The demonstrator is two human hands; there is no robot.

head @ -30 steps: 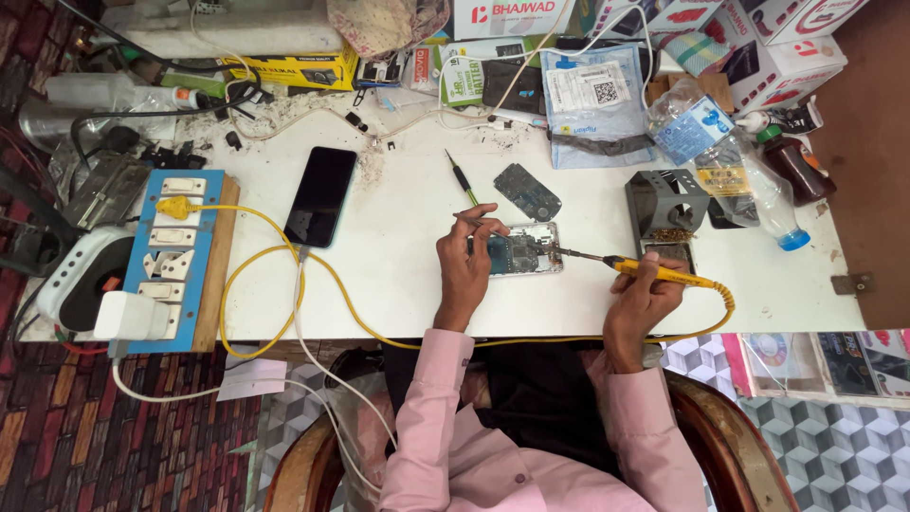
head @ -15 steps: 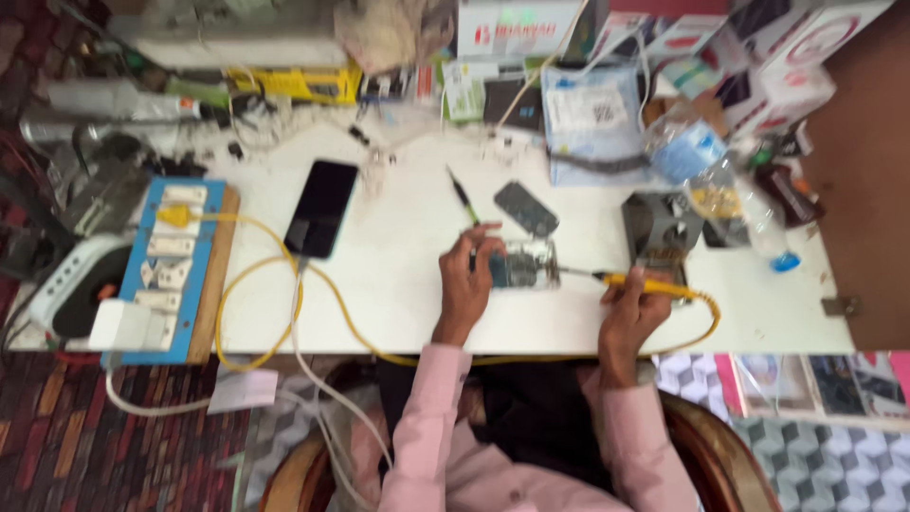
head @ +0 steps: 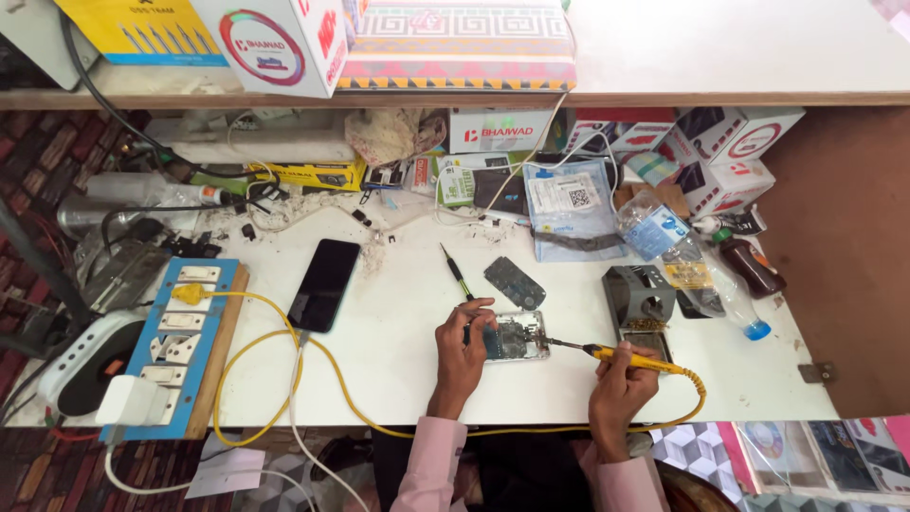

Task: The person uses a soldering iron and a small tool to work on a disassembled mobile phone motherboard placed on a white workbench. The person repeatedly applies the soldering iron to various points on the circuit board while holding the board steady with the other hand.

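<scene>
Yellow soldering iron (head: 626, 358) in right hand (head: 621, 393), tip at opened phone (head: 517, 337).

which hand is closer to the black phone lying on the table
Left. The left hand rests on the opened phone, just right of the black phone; the right hand is farther right, holding the soldering iron.

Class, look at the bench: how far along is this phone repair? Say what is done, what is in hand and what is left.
Done: the phone lies opened, its back cover set aside. In hand: the left hand steadies the phone while the right hand holds a yellow soldering iron with its tip at the board. Left: the cover is not yet back on; a screwdriver lies unused nearby.
</scene>
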